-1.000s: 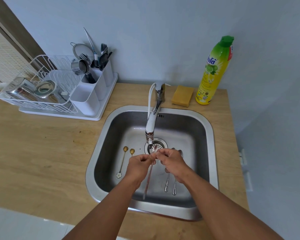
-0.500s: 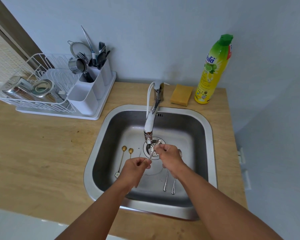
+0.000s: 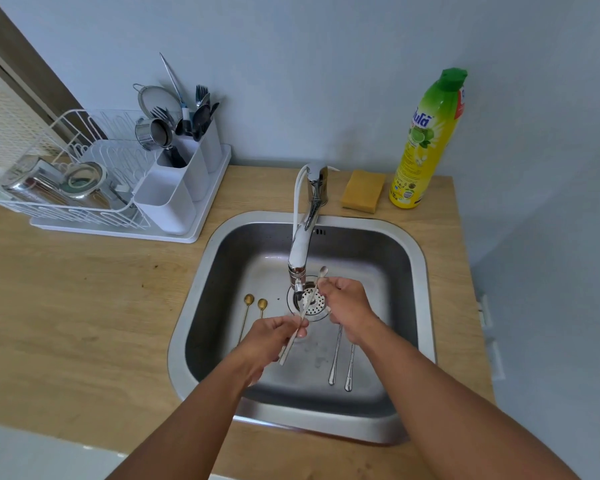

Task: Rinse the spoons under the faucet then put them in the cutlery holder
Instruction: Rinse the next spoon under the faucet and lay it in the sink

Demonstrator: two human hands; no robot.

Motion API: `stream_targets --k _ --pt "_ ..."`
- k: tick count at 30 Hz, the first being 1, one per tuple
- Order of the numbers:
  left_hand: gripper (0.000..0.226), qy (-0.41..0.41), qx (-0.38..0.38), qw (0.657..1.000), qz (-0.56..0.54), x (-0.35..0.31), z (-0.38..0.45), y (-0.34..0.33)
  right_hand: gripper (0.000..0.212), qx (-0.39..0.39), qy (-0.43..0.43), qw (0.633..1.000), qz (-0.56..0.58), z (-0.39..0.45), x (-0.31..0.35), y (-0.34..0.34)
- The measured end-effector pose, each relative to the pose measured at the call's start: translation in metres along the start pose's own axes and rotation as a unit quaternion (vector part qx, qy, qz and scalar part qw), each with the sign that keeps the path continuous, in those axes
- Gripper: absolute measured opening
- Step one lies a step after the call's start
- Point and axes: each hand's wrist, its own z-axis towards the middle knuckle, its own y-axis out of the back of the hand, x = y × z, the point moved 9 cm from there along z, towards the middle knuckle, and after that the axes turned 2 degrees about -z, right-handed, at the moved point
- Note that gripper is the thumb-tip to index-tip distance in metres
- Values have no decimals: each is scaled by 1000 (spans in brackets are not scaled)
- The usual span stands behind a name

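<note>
A long thin pale spoon (image 3: 309, 301) slants under the faucet (image 3: 300, 252), bowl end up by the spout. My left hand (image 3: 274, 337) pinches its lower handle, and my right hand (image 3: 347, 304) holds it near the bowl end. On the sink floor (image 3: 378, 271) lie two gold spoons (image 3: 248, 308) at the left and two silver spoons (image 3: 342, 358) at the right, their bowls hidden under my right hand. The white cutlery holder (image 3: 179, 181) stands at the right end of the dish rack (image 3: 66, 188), with cutlery in its rear compartments.
A yellow sponge (image 3: 362, 190) and a tall green-and-yellow dish soap bottle (image 3: 423, 143) stand behind the sink on the wooden counter (image 3: 84, 306). Metal cups lie in the dish rack. A wall runs close behind.
My hands have drawn apart along the spoon. The left slid down toward its handle end, the right stayed near the spout, and the spoon now slants with its bowl raised beside the faucet.
</note>
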Motion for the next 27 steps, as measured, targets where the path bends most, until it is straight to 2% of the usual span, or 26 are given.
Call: stream_targets --k 3,7,11,14,16,22,27 --pt "26 35 50 998 -22 7 -3 -1 15 3 -29 999 31 1 -7 4" --pt "22 106 96 986 -89 12 -8 -3 11 45 -59 990 119 -4 -17 -6" --pt "29 154 75 978 -117 18 -3 -6 14 61 -46 995 65 -11 -21 -13" --pt "32 147 42 983 -104 19 -1 -3 10 60 -18 998 2 -18 -25 -19" --pt "25 136 24 988 -66 19 -2 -2 9 55 -7 998 -10 -22 -30 -22" --pt "26 119 10 991 -67 16 -5 -3 8 65 -11 998 9 -25 -45 -34" --pt "23 98 24 994 -29 10 -7 -5 7 31 -51 997 53 -17 -37 -21"
